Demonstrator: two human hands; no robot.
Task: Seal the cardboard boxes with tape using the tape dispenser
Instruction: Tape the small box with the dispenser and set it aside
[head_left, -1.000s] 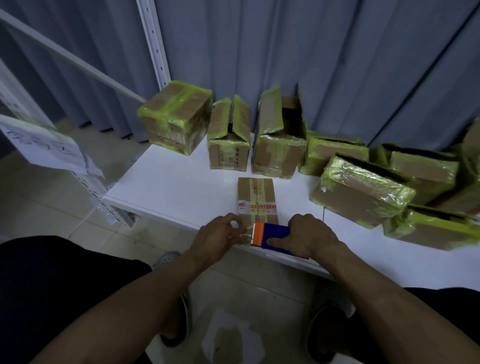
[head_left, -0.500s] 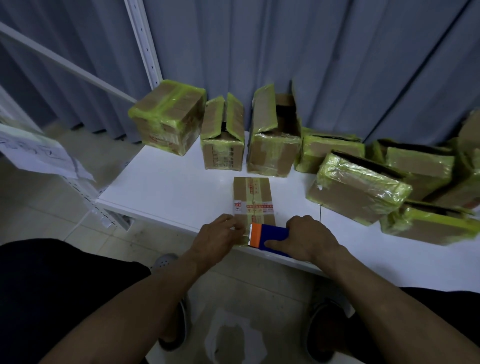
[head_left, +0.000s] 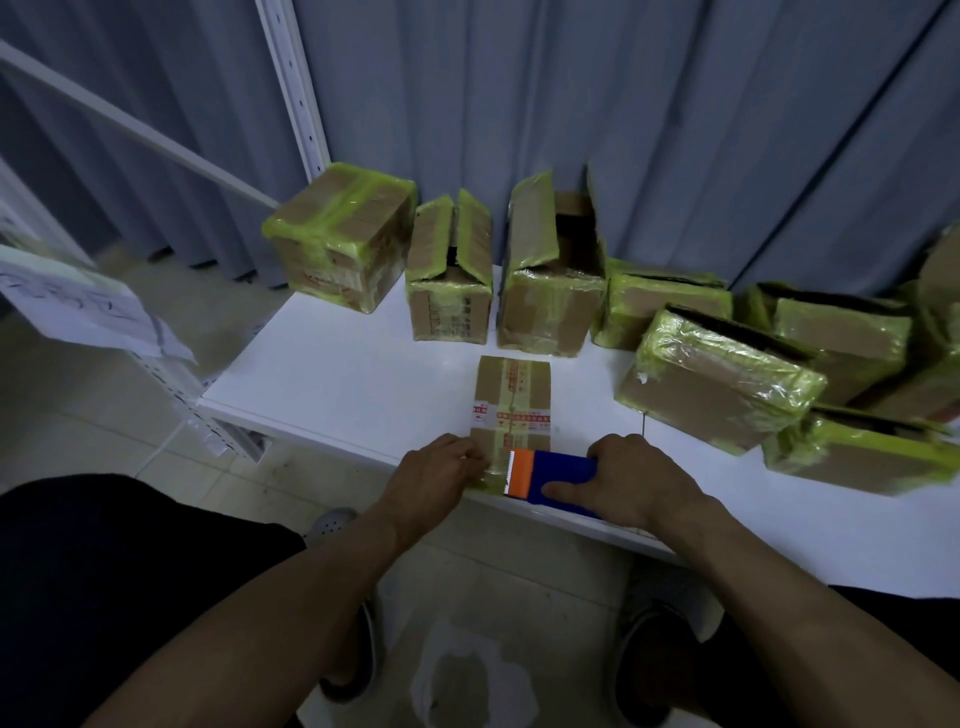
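One blue-and-orange tape dispenser (head_left: 550, 475) sits in the right hand (head_left: 639, 480), fingers wrapped over its blue body and thumb along the near side. Just left of that grip, its toothed orange end lies on the near end of one small flat cardboard box (head_left: 511, 400) at the white table (head_left: 337, 384) edge. The left hand (head_left: 431, 475) touches that end with curled fingers; whether they pinch tape I cannot tell. Beyond the grip stand about eight larger boxes (head_left: 343, 244) wrapped in yellow-green tape. Two open boxes (head_left: 449, 275) gape, their insides dark. Grey curtains (head_left: 649, 130) hang behind.
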